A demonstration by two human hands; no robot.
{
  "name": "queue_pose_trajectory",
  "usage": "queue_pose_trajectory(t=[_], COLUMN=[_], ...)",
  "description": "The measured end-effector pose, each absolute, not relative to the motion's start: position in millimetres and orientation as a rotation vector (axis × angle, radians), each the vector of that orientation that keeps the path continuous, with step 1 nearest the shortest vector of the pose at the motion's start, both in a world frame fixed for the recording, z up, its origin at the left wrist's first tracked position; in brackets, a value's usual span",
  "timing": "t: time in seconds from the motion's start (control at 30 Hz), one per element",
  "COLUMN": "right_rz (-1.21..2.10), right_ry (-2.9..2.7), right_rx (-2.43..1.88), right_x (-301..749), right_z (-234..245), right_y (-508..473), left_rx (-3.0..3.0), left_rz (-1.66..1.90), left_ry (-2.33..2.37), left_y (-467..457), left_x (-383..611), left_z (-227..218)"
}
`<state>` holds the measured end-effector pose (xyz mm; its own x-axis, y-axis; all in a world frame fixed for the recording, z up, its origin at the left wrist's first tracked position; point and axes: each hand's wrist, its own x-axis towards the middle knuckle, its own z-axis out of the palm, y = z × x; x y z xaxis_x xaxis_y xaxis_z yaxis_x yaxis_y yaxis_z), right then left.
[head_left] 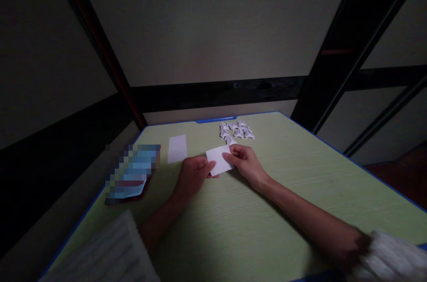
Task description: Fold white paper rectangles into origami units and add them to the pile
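Note:
A small white paper rectangle (218, 159) is held just above the green table (283, 193) between both hands. My left hand (195, 175) pinches its near left corner with closed fingers. My right hand (245, 162) grips its right edge, fingers curled round it. A heap of several small folded white paper pieces (236, 130) lies just beyond the held paper, near the table's far edge. Another flat white paper rectangle (177, 148) rests on the table to the left of my hands.
A blurred blue object on a dark red base (133, 173) sits at the table's left edge. The table has a blue rim (213, 119). Dark beams and pale wall panels stand behind and to the right.

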<state>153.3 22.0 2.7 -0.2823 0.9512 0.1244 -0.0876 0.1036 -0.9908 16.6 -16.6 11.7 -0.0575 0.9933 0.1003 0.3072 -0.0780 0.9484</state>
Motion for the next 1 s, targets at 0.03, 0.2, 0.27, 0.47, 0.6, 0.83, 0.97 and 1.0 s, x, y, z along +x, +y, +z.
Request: queue_pose_trajectory(t=[0.03,0.2,0.27,0.47,0.6,0.83,0.97,1.0], right_rz=[1.357,1.230,1.253,1.242,1.288,1.171,1.258,1.296], right_ry=[-1.440,-1.477,-1.473,-1.503,-1.500,-1.285,-1.308,-1.317], right_rx=[-0.916,-0.923,-0.920,-0.891,-0.803,-0.833,-0.773,-0.760], right_x=[152.9,152.7,153.2,154.1,153.3,158.5,157.7,157.0], right_z=[1.2,-0.6,1.4,6.1,7.4,4.9,4.3,5.2], right_y=[22.6,21.2,19.4,18.3,20.6,27.4,24.3,22.5], left_rx=[1.463,1.437,1.425,1.381,1.334,1.272,1.193,1.164], left_rz=[1.167,1.200,1.220,1.287,1.361,1.138,1.209,1.257], left_ry=[1.446,1.445,1.450,1.422,1.420,1.271,1.294,1.310], left_y=[-16.8,-17.0,-17.0,-17.4,-16.8,-18.8,-17.9,-17.3], left_x=[16.8,19.6,20.4,18.4,15.7,21.2,20.6,19.6], left_z=[12.3,14.0,14.3,15.5,16.2,11.0,9.7,9.8])
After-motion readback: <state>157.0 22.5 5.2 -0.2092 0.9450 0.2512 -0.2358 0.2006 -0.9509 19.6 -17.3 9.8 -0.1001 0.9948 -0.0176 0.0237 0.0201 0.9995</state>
